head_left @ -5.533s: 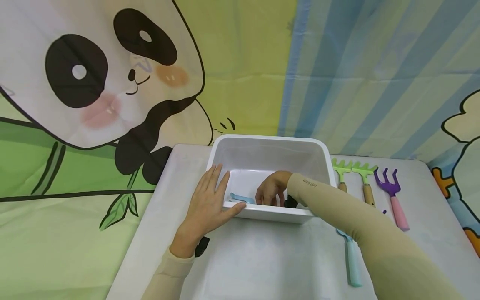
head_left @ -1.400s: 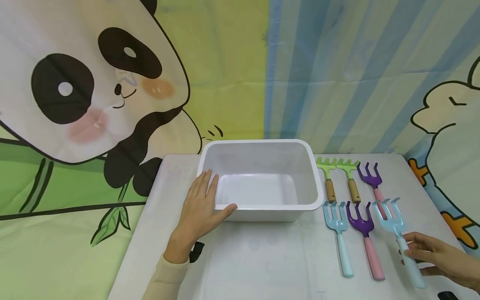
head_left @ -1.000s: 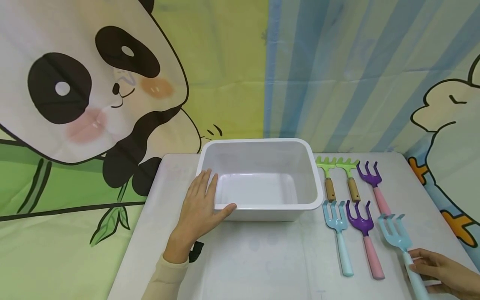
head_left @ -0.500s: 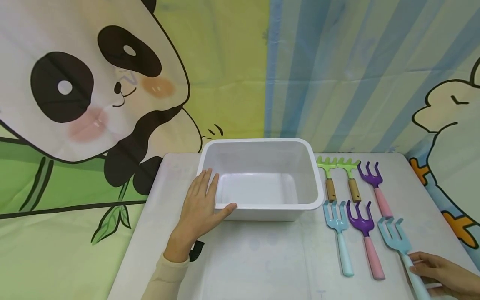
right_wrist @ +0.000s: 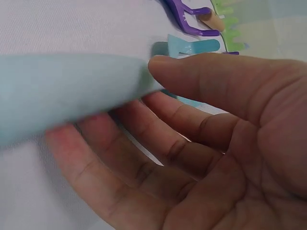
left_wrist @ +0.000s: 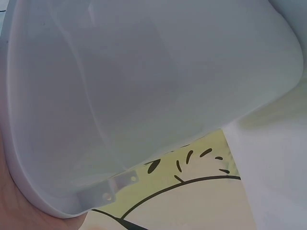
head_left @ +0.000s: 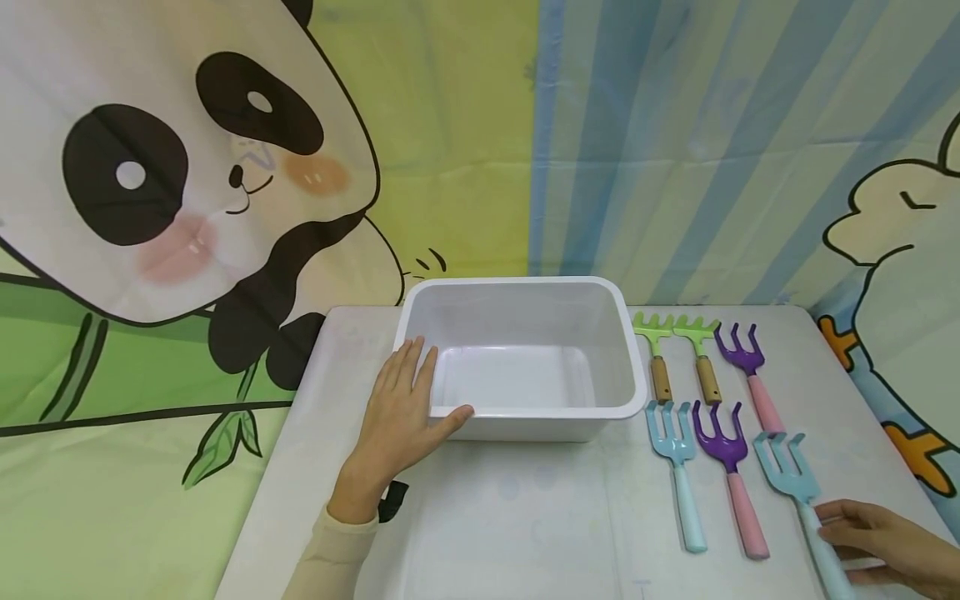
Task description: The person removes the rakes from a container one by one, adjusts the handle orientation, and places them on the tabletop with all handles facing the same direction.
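Note:
My left hand [head_left: 397,425] rests on the front left corner of a white plastic bin [head_left: 536,413], fingers straight and thumb along the front rim. In the left wrist view, part of this hand [left_wrist: 29,206] shows at the bin's rim. At the right edge of the table, my right hand [head_left: 885,542] pinches the handle of a light blue garden hand fork [head_left: 791,475] between thumb and fingers. The right wrist view shows the thumb on one side of the pale blue handle [right_wrist: 72,91] and the fingertips [right_wrist: 67,143] at its other side.
Left of the held fork lie a purple fork with a pink handle [head_left: 738,500] and another light blue fork [head_left: 682,483]. Behind them are two green rakes with wooden handles [head_left: 707,375] and a second purple fork [head_left: 759,387]. A printed curtain [head_left: 465,150] hangs behind the table.
My right hand, earlier inside the bin by a blue tool, is now at the table's right with the light blue fork. It has lowered the fork towards the front. My left hand stays put.

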`<move>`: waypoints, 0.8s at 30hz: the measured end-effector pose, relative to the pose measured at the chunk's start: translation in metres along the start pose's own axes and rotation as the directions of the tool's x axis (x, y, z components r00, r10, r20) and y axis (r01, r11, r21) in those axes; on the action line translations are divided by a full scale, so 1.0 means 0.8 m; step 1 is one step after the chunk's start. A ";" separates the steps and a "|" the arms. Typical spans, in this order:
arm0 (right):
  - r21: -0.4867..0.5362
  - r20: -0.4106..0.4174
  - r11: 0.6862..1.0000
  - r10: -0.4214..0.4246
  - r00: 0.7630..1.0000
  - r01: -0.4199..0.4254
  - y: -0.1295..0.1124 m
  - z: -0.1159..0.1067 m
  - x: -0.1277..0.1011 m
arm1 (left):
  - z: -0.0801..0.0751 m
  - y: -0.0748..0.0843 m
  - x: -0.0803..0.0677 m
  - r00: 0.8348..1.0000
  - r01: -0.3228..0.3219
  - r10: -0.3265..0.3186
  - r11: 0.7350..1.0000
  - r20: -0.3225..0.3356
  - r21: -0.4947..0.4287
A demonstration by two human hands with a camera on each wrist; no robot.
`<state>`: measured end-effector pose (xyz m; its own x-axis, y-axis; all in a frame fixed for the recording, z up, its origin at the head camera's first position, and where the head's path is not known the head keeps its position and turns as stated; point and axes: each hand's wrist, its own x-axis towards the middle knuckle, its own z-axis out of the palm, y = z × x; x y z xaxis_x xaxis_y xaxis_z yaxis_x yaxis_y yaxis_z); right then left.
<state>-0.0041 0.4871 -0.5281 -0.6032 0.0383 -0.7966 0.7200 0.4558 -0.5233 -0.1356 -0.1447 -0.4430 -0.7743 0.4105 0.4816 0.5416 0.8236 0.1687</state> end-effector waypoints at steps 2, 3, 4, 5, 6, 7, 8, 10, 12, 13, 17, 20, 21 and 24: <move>0.016 -0.004 1.000 -0.004 1.000 0.004 0.000 0.000 0.000 | 0.000 0.000 0.000 1.000 0.004 -0.004 1.000 0.006 0.002; 0.024 -0.006 1.000 -0.006 1.000 0.006 0.000 0.000 0.000 | 0.000 0.000 0.000 1.000 0.007 -0.007 1.000 0.010 0.004; 0.030 -0.009 1.000 -0.006 1.000 0.007 -0.001 0.000 0.000 | 0.000 0.000 0.000 1.000 0.009 -0.009 1.000 0.014 0.003; 0.027 -0.010 1.000 -0.009 1.000 0.009 -0.001 -0.001 0.000 | -0.001 0.000 0.000 1.000 0.011 -0.011 1.000 0.018 0.004; 0.024 -0.012 1.000 -0.010 1.000 0.011 -0.002 -0.001 0.000 | -0.001 0.000 0.000 1.000 0.012 -0.012 1.000 0.022 0.002; 0.014 -0.013 1.000 -0.015 1.000 0.015 -0.002 -0.001 0.000 | -0.001 0.001 0.000 1.000 0.013 -0.013 1.000 0.025 0.002; 0.004 -0.018 1.000 -0.022 1.000 0.022 -0.003 -0.002 0.000 | -0.001 0.001 0.000 0.999 0.016 -0.016 1.000 0.029 0.001; -0.017 -0.031 0.999 -0.039 0.999 0.038 -0.006 -0.003 0.000 | -0.002 0.001 0.000 0.999 0.021 -0.020 1.000 0.036 -0.001; -0.041 -0.044 0.997 -0.061 0.997 0.060 -0.009 -0.003 0.000 | -0.003 0.001 0.000 0.999 0.023 -0.023 1.000 0.041 -0.003; -0.051 -0.050 0.996 -0.077 0.996 0.074 -0.011 -0.003 0.000 | -0.004 0.001 0.000 0.999 0.025 -0.025 1.000 0.043 -0.003; -0.078 -0.063 0.988 -0.138 0.988 0.133 -0.024 -0.001 -0.001 | -0.006 0.001 -0.001 0.998 0.035 -0.034 0.999 0.052 -0.012; -0.099 -0.070 0.981 -0.175 0.982 0.168 -0.035 0.003 -0.004 | -0.007 0.001 -0.001 0.997 0.050 -0.049 0.999 0.067 -0.021; -0.108 -0.067 0.978 -0.188 0.980 0.180 -0.038 0.004 -0.005 | -0.007 0.001 -0.001 0.996 0.054 -0.052 0.998 0.071 -0.023; -0.130 -0.069 0.970 -0.214 0.974 0.204 -0.049 0.008 -0.006 | -0.009 0.002 0.000 0.996 0.053 -0.050 0.998 0.068 -0.033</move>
<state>-0.0275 0.4634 -0.5053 -0.7654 0.0011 -0.6436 0.5313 0.5654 -0.6309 -0.1325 -0.1464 -0.4363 -0.8210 0.3942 0.4130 0.5105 0.8308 0.2219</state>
